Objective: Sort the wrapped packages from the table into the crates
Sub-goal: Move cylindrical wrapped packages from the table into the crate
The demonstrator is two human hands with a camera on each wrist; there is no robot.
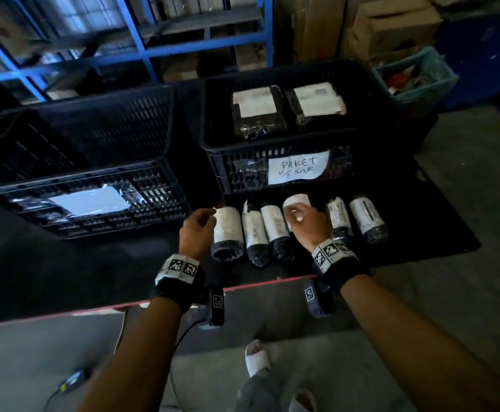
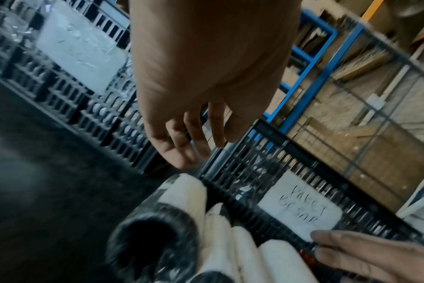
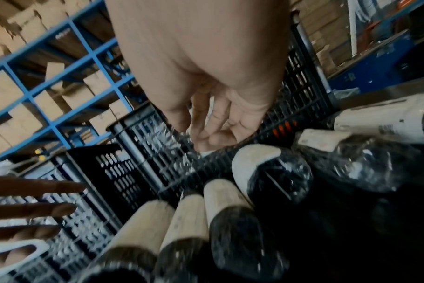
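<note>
Black table [image 1: 64, 281] carries two black slatted crates side by side at its far part. Landmark: right crate [image 1: 361, 84], marked by a paper sign [image 1: 297, 167] reading "PAKET BESAR" on its near wall. Inside it two flat black-wrapped packages [image 1: 257, 114] with white labels, lying next to each other. Left crate [image 1: 94, 138] stands just left of the right crate, a blank white sheet [image 1: 91, 200] on its near wall; contents not visible.

Just in front of the right crate, a row of six rolled packages [image 1: 274, 230] lies on the table, black wrap with white labels, long axes pointing at the crate. Three on the left touch each other; the fourth is partly hidden under the right hand; two more sit at the right end of the row, a small gap between them.

Left hand [image 1: 196, 230] hovers at the left end of the row, just beside the leftmost roll [image 1: 227, 230], fingers loosely bent, holding nothing; left wrist view shows them hanging relaxed above the roll. Right hand [image 1: 306, 224] is over the fourth roll [image 1: 296, 201], in front of the sign, fingers curved down; right wrist view shows them apart and not closed on anything. Contact with the roll cannot be told.

Blue shelving [image 1: 141, 40] and cardboard boxes [image 1: 391, 22] stand behind the right crate.
</note>
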